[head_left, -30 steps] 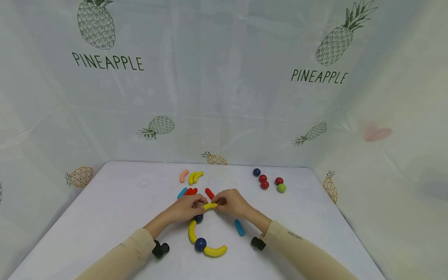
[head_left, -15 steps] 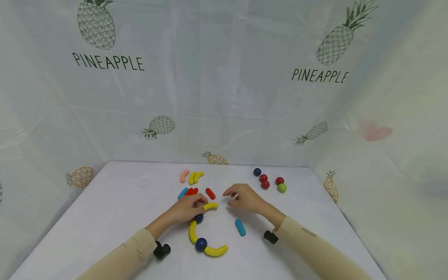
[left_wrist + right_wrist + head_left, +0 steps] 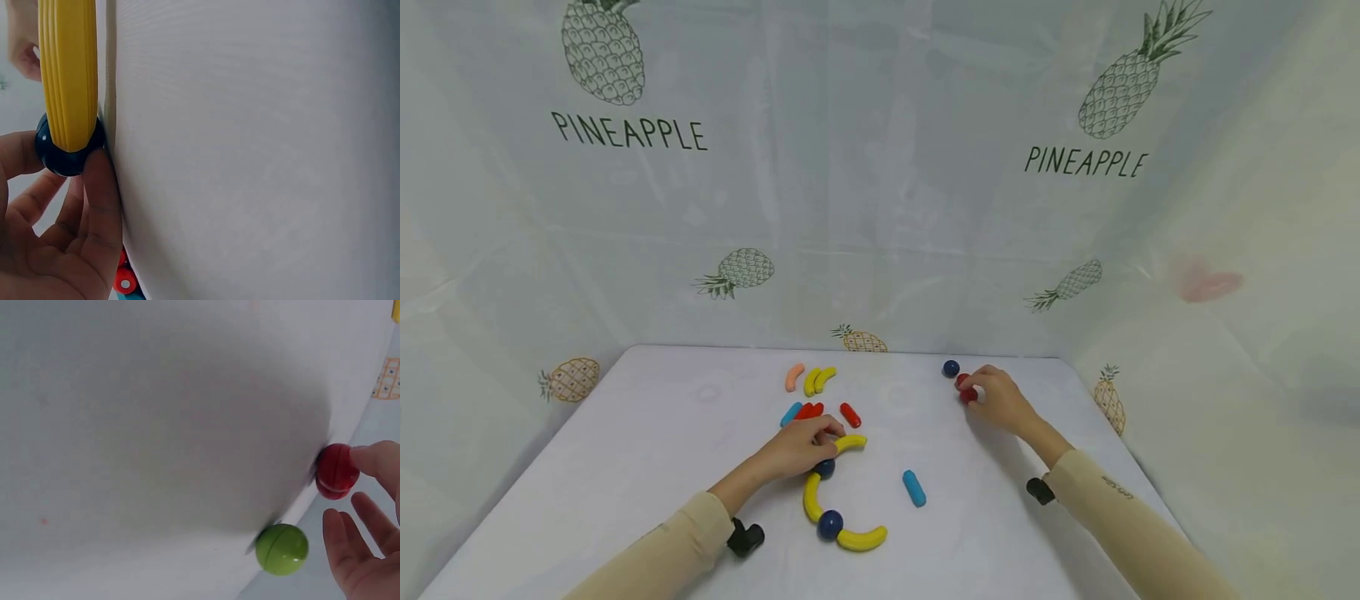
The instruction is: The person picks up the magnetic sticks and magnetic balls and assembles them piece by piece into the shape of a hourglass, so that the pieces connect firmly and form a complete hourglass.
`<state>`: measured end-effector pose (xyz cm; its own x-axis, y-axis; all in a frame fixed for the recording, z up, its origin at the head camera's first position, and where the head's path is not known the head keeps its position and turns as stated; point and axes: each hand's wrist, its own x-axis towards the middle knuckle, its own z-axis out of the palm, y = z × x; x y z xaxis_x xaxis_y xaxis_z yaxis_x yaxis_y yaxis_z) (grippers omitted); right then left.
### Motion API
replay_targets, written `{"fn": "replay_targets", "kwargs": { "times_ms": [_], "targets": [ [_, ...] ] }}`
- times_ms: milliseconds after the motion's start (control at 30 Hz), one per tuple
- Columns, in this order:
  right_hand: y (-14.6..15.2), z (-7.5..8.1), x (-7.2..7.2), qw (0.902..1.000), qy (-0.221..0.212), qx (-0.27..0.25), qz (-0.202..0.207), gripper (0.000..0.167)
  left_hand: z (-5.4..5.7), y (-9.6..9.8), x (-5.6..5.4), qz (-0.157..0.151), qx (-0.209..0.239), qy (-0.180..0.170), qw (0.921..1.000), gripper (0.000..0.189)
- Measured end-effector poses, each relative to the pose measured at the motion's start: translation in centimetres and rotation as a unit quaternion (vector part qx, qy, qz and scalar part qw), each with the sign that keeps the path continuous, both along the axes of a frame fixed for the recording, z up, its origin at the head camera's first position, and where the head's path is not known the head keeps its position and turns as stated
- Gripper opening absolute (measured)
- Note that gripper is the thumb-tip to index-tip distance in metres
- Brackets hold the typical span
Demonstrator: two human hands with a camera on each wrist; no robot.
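Note:
My left hand [image 3: 801, 446] pinches a dark blue ball [image 3: 65, 159] between thumb and finger, seen close in the left wrist view. A toy banana [image 3: 69, 75] touches that ball; in the head view another toy banana [image 3: 852, 442] lies by the fingertips. These pieces continue a curve through a yellow banana [image 3: 812, 497], a second dark blue ball [image 3: 830, 525] and a third banana [image 3: 862, 539]. My right hand [image 3: 1002, 402] reaches among the balls at the back right. One digit appears to touch a red ball [image 3: 337, 467]; the other fingers stand apart from it.
A blue stick [image 3: 913, 488] lies right of the curve, a red stick [image 3: 851, 415] behind it. Blue and red sticks [image 3: 805, 412] sit beyond my left hand. Small bananas [image 3: 819, 381], a pink piece [image 3: 794, 377], another dark blue ball [image 3: 951, 368] and a green ball [image 3: 282, 549] lie farther off.
My right hand has let go of the upper banana and moved right and back to the red balls. The left hand has stayed in place.

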<state>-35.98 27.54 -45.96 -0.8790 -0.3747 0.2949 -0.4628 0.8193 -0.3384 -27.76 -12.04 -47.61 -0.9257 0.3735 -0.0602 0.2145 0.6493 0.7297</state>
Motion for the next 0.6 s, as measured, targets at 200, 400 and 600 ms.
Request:
{"fn": "replay_targets", "kwargs": {
  "times_ms": [200,400,600],
  "targets": [
    [0.2,-0.5,-0.1,0.9991,-0.040,0.007,-0.010,0.033,0.0,0.0,0.0,-0.002,0.000,-0.002,1.0000,0.021],
    [-0.1,-0.8,-0.2,0.9990,-0.042,0.016,-0.005,0.028,-0.1,0.1,-0.1,0.002,0.000,-0.004,1.0000,0.021],
    [-1.7,-0.4,0.9,0.9979,-0.064,-0.004,0.013,0.030,-0.1,0.0,-0.1,0.005,-0.003,-0.001,1.0000,0.021]
  ]
}}
